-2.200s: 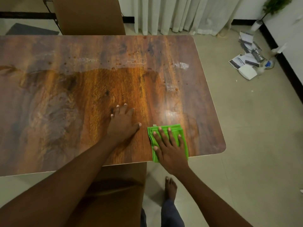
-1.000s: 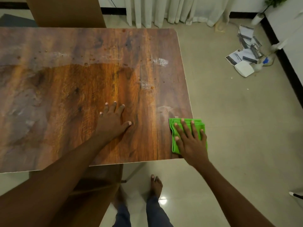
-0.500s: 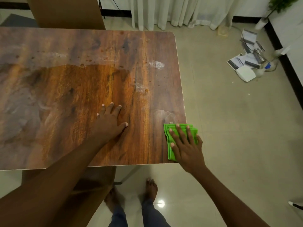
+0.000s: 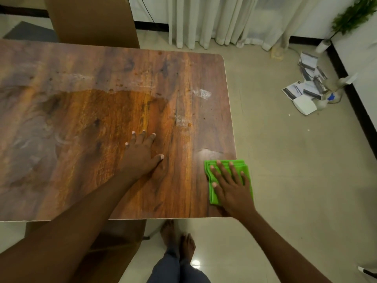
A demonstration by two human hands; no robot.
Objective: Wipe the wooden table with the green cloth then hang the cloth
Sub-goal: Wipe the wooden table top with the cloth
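Right hand [image 4: 232, 186] first: fingers straight and spread, palm pressing the folded green cloth [image 4: 237, 164] flat onto the wooden table [image 4: 81, 123] at its near right corner, the cloth's outer side hanging just past the right edge. Swept there along the near edge from a spot well inside it a couple of seconds ago, reached the right edge about a second back, barely shifted since. Below the near edge, bare feet [image 4: 176, 237] on the floor and a brown chair seat [image 4: 120, 240] tucked under. Left hand [image 4: 140, 156] palm down on bare wood, fingers straight and lightly fanned, thumb out, left of the cloth and apart from it, in the same stance throughout. Probably the end of one stroke along the near strip, so wiping only partly done. Just beyond the cloth, a pale damp sheen [image 4: 210, 153] by the right edge. Farther in, whitish smears [image 4: 202, 93] and small dark spots toward the far right corner, seemingly untouched: more passes likely needed before any hanging. Past the far edge, another chair back [image 4: 91, 21], then pale curtains [image 4: 214, 19]. Off to the right, printed sheets [image 4: 295, 89] and a white box [image 4: 305, 105] on the floor by the wall, with print too small to read. No brand, label or lettering legible on cloth or table.
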